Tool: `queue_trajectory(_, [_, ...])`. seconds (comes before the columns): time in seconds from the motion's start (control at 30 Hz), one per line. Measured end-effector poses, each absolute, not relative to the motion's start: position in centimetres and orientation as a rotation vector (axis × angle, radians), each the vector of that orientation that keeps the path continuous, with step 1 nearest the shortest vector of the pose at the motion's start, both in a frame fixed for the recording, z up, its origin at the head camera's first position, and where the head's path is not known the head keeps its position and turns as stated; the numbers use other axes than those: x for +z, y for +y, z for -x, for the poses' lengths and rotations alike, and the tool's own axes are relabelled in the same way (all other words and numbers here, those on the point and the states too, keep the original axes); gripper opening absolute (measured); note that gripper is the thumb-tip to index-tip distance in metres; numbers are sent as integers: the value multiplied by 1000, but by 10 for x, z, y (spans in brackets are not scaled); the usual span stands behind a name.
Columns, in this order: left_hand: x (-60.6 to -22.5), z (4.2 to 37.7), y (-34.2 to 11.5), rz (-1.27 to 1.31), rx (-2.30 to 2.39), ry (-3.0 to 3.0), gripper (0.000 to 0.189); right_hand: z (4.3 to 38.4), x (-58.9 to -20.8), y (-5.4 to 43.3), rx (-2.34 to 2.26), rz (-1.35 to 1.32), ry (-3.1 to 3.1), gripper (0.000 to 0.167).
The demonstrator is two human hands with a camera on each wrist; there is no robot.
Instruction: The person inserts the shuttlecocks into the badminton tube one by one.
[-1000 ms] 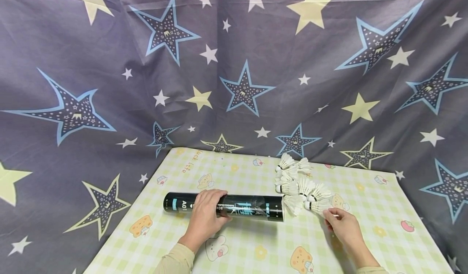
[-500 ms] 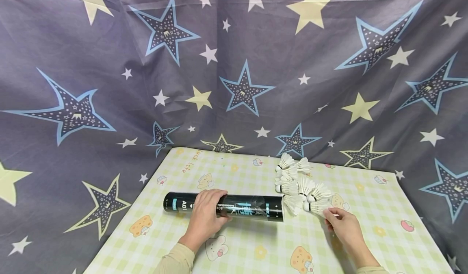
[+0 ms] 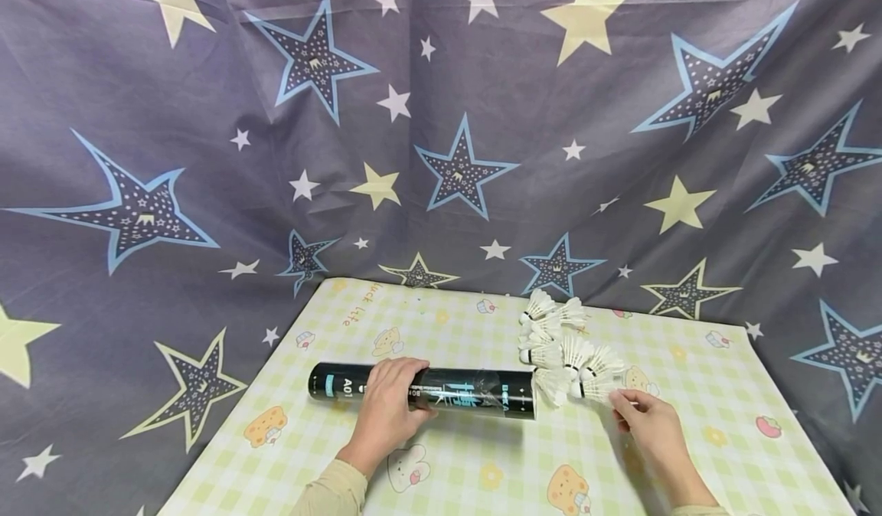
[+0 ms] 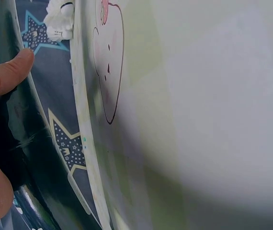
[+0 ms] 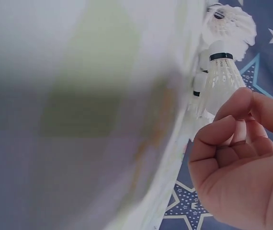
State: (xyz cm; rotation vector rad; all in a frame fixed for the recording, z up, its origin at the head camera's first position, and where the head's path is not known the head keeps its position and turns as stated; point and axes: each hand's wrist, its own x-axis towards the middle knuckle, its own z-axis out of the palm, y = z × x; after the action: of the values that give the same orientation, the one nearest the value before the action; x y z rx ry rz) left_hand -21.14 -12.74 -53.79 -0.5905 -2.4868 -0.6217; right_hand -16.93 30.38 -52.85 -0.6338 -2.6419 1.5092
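My left hand (image 3: 391, 401) grips a black shuttlecock tube (image 3: 475, 390) round its middle. The tube lies sideways above the tablecloth, with its right end towards the shuttlecocks. In the left wrist view the thumb (image 4: 17, 72) lies along the dark tube wall (image 4: 26, 124). With thumb and finger my right hand (image 3: 653, 432) pinches the feather edge of a white shuttlecock (image 3: 598, 389). Its cork points left, towards the pile. The right wrist view shows this shuttlecock (image 5: 222, 74) with a black band, at the fingertips. Several other shuttlecocks (image 3: 540, 351) lie heaped just beyond the tube's right end.
A table with a green-checked, cartoon-printed cloth (image 3: 496, 443) lies under both hands. A dark curtain (image 3: 482, 80) with stars hangs behind the table's back edge and along its sides.
The pinched shuttlecock has shifted very slightly left at its cork end, against the pile. Both hands and the tube stay nearly in place.
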Motion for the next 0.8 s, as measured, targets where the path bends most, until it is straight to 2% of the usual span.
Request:
queue_trajectory(0.57, [-539,211,-126,594,-630,-2480,86,158,-498,280,1771,563,-2490,48])
queue_trajectory(0.8, [-539,211,-126,592,-627,-2482,86,154,-487,266,1842,508,-2414,43])
